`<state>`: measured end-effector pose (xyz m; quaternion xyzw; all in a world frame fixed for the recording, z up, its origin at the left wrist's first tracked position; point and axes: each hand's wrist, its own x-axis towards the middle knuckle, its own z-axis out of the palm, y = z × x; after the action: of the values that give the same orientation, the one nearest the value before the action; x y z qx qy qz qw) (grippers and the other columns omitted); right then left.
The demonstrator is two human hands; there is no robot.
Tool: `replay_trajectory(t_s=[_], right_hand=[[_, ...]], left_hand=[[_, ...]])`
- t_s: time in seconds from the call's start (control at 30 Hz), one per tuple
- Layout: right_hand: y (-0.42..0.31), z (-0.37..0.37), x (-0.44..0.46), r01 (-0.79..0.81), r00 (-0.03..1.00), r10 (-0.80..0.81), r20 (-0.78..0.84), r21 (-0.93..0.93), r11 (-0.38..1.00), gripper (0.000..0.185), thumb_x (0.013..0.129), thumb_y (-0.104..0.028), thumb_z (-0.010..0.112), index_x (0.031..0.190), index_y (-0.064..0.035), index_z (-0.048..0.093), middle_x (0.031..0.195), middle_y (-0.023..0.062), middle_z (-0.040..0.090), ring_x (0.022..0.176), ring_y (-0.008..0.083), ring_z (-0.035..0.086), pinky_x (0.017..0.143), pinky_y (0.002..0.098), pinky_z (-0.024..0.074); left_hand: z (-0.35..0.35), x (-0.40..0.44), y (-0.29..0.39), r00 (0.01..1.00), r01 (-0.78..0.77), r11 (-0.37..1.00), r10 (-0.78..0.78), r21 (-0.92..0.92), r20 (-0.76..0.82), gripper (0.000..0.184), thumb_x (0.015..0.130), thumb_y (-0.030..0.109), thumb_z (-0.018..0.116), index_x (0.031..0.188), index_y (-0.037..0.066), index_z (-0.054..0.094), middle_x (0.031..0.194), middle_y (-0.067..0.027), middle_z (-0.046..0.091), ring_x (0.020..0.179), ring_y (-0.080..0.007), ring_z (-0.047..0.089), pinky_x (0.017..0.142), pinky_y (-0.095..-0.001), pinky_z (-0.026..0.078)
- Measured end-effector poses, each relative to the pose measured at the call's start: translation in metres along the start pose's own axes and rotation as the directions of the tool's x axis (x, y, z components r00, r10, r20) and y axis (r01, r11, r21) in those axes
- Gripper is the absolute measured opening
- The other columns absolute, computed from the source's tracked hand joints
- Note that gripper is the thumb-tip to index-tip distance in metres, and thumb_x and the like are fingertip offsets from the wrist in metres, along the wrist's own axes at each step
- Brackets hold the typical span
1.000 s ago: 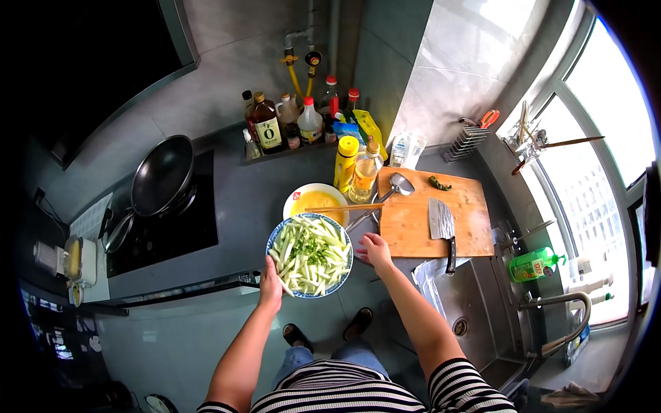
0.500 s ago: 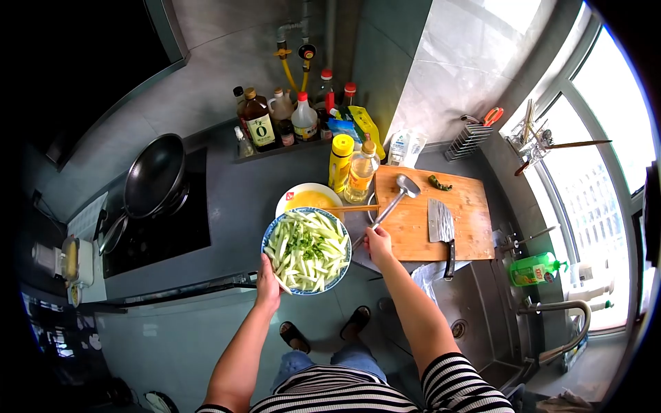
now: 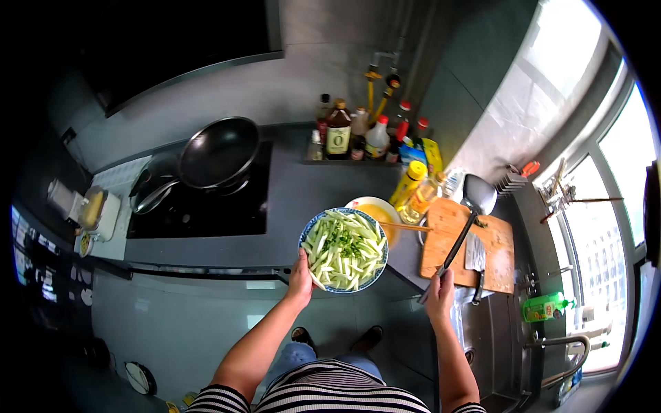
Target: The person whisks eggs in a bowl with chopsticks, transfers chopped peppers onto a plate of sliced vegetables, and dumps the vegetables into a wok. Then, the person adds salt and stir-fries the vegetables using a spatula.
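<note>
My left hand (image 3: 301, 281) grips the left side of a blue-rimmed bowl (image 3: 303, 256), held level in front of me. Pale green vegetable strips (image 3: 352, 258) fill it, with chopped greens on top. My right hand (image 3: 439, 294) is closed round the dark handle of a wok spatula (image 3: 480, 195), whose broad metal head points up and away above the cutting board (image 3: 441, 249). Behind the bowl, partly covered by it, stands a dish of yellow liquid (image 3: 375, 208) with chopsticks (image 3: 406, 226) across it. A cleaver (image 3: 475, 253) lies on the board.
A black wok (image 3: 219, 155) sits on the cooktop (image 3: 200, 217) at left. Several sauce bottles (image 3: 338, 131) line the back wall. An oil bottle (image 3: 419, 199) and a yellow container (image 3: 410, 180) stand by the board. The sink (image 3: 485, 337) and green soap bottle (image 3: 544, 307) are at right.
My view has turned left, bringing the wok closer to the middle. The spatula has been lifted and swung outward, away from the bowl. My left hand keeps hold of the bowl.
</note>
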<state>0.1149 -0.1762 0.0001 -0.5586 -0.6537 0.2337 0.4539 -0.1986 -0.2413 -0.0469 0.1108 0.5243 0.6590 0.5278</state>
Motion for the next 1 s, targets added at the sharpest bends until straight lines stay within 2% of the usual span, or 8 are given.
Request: replay_trajectory(t_s=[0.13,0.2,0.3,0.5,0.63,0.67,0.83,1.0], right_hand=[[-0.038,0.045,0.011,0.119,0.989,-0.118,0.084,-0.007,0.993,0.012,0.093,-0.006,0.049,0.104,-0.0011,0.05,0.071,0.0126,0.05,0.059,0.0256,0.047,0.057,0.0365,0.0403],[-0.075,0.07,0.01,0.135,0.979,-0.12,0.165,-0.08,0.988,0.015,0.091,-0.006,0.052,0.105,-0.0007,0.051,0.07,0.0159,0.051,0.058,0.0315,0.046,0.057,0.037,0.0407],[-0.109,0.111,0.008,0.146,0.922,-0.155,0.355,0.054,0.988,0.023,0.087,-0.005,0.056,0.109,-0.0002,0.052,0.065,0.0079,0.048,0.057,0.0174,0.047,0.054,0.0331,0.039],[-0.159,0.173,0.011,-0.29,0.78,0.03,0.625,0.318,0.903,0.022,0.089,-0.005,0.055,0.11,0.0021,0.056,0.066,-0.0015,0.048,0.053,0.0073,0.042,0.049,0.0231,0.0351],[-0.178,0.194,0.024,-0.194,0.781,-0.041,0.623,0.304,0.933,0.037,0.09,-0.008,0.059,0.125,0.0041,0.053,0.068,-0.0027,0.047,0.056,0.0045,0.042,0.05,0.0212,0.0354],[-0.183,0.195,0.033,0.096,0.796,-0.199,0.571,0.206,0.974,0.041,0.089,-0.01,0.062,0.128,0.0013,0.053,0.069,-0.0015,0.049,0.06,0.006,0.043,0.053,0.0227,0.0373],[-0.203,0.194,0.087,0.14,0.64,-0.329,0.695,0.315,0.939,0.044,0.085,-0.004,0.063,0.128,-0.0048,0.056,0.071,0.0002,0.051,0.064,0.0076,0.046,0.059,0.0236,0.0409],[-0.257,0.174,0.137,-0.017,0.473,-0.245,0.846,0.287,0.958,0.047,0.086,0.0,0.059,0.133,-0.0057,0.055,0.08,0.0004,0.061,0.063,0.004,0.049,0.056,0.0201,0.041]], left_hand=[[-0.035,-0.016,0.05,0.994,-0.036,0.999,0.034,-0.018,-0.099,0.064,0.098,0.059,0.033,0.123,0.003,0.051,0.108,-0.0067,0.061,0.086,-0.0121,0.061,0.06,-0.0278,0.054],[-0.072,-0.018,0.065,0.995,-0.026,1.0,0.026,0.002,-0.097,0.062,0.098,0.057,0.035,0.129,0.004,0.048,0.118,-0.0072,0.059,0.098,-0.0141,0.061,0.074,-0.0295,0.054],[-0.12,-0.027,0.083,0.993,-0.084,0.996,0.083,-0.011,-0.087,0.063,0.099,0.057,0.035,0.132,0.005,0.046,0.122,-0.0073,0.059,0.103,-0.0138,0.061,0.078,-0.0296,0.055],[-0.169,-0.042,0.127,0.965,-0.076,0.996,0.084,0.044,-0.247,0.063,0.098,0.058,0.034,0.132,0.006,0.047,0.12,-0.0078,0.059,0.097,-0.0118,0.061,0.069,-0.0264,0.053],[-0.183,-0.038,0.147,0.939,-0.13,0.991,0.129,0.017,-0.32,0.063,0.099,0.056,0.032,0.136,0.005,0.041,0.128,-0.0114,0.055,0.109,-0.0183,0.061,0.079,-0.0321,0.056],[-0.191,-0.032,0.149,0.947,-0.156,0.988,0.145,-0.017,-0.286,0.063,0.1,0.054,0.03,0.138,0.005,0.038,0.132,-0.0123,0.053,0.114,-0.0216,0.059,0.084,-0.0362,0.056],[-0.176,-0.018,0.193,0.914,-0.248,0.968,0.222,-0.035,-0.34,0.061,0.101,0.054,0.027,0.138,0.008,0.039,0.131,-0.0109,0.055,0.112,-0.0221,0.061,0.083,-0.0391,0.057],[-0.174,0.024,0.228,0.873,-0.327,0.944,0.288,-0.036,-0.393,0.058,0.101,0.054,0.026,0.137,0.012,0.041,0.128,-0.0096,0.057,0.108,-0.0213,0.062,0.082,-0.04,0.056]])
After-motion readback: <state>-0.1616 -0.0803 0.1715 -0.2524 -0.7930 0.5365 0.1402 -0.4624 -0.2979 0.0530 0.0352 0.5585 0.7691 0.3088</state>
